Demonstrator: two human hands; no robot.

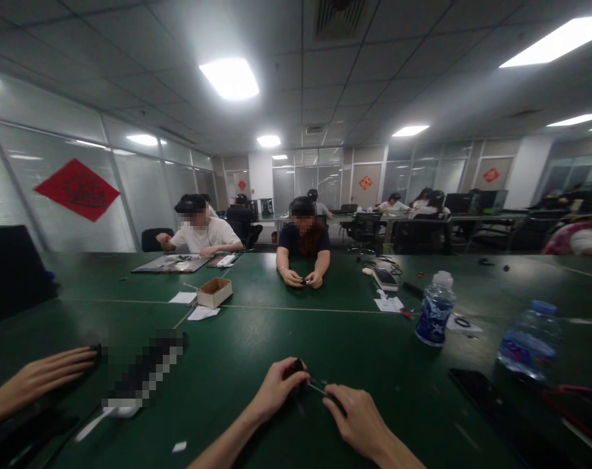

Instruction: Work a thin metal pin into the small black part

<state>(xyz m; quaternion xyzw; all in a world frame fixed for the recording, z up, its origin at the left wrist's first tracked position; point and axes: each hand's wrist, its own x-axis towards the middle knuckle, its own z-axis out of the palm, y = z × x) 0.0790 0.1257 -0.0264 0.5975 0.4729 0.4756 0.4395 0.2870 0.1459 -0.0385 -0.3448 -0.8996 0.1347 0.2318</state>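
Low in the middle of the head view, my left hand (279,385) is closed around a small black object (298,365), whose kind I cannot make out. Its fingers cover most of it. My right hand (358,414) grips a tool with a thin metal shaft, which looks like a screwdriver (317,388). The handle is hidden in my palm. The shaft points left toward the black object; whether its tip touches it, I cannot tell. Both hands are just above the green table (256,339).
A water bottle (530,345), a blue-labelled bottle (435,312) and a dark phone (476,391) are on the right. A small box (214,292) and paper scraps lie ahead. Another person's hand (56,376) rests at left. A person (303,241) sits opposite.
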